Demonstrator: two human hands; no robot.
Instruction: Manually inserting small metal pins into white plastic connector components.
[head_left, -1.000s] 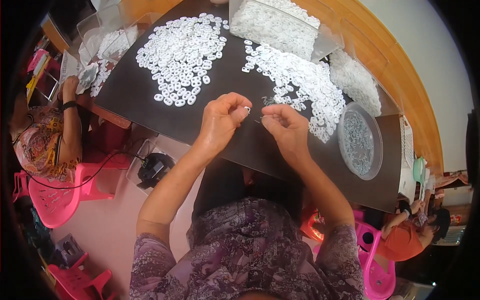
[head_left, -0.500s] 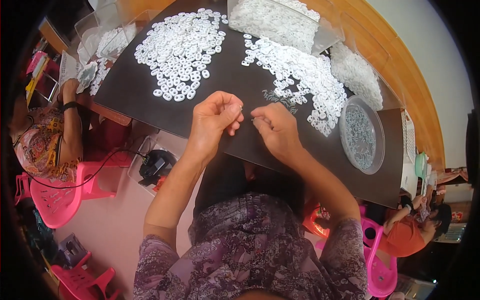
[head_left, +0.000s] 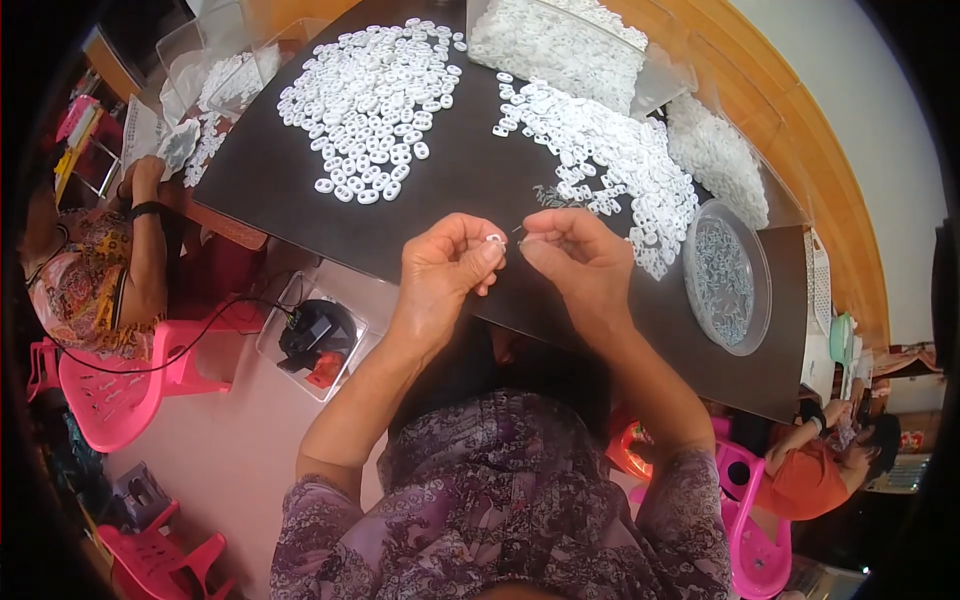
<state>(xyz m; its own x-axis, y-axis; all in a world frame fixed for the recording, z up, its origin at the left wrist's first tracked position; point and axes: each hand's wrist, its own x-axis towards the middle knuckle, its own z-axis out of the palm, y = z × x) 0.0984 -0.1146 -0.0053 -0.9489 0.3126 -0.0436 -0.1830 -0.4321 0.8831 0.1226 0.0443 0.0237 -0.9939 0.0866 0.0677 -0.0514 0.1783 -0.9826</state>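
Had the left hand [head_left: 440,268] pinched on a small white piece [head_left: 495,239], thumb pressed to fingers, with the piece poking out on the side facing the right hand [head_left: 588,262]. Held the right hand just across from there, thumb and fingertips closed on a thin greyish bit [head_left: 518,230]. Probably a screw, but honestly couldn't swear to it, way too tiny and blurry. Saw a narrow gap between the two hands, no touching, both up over the near side of the dark table [head_left: 450,160]. So basically had the white piece straight to the left of the right fingertips, about level with them. Couldn't make out the long axis, mostly hidden by the thumb. Spotted some loose grey screws [head_left: 558,197] just beyond the right hand, clearly nearer to that one than to the left. Also noticed a heap of white ovals [head_left: 370,95] past the left hand, another white heap [head_left: 600,140] beyond the right, and a round clear dish [head_left: 763,290] of screws farther right.
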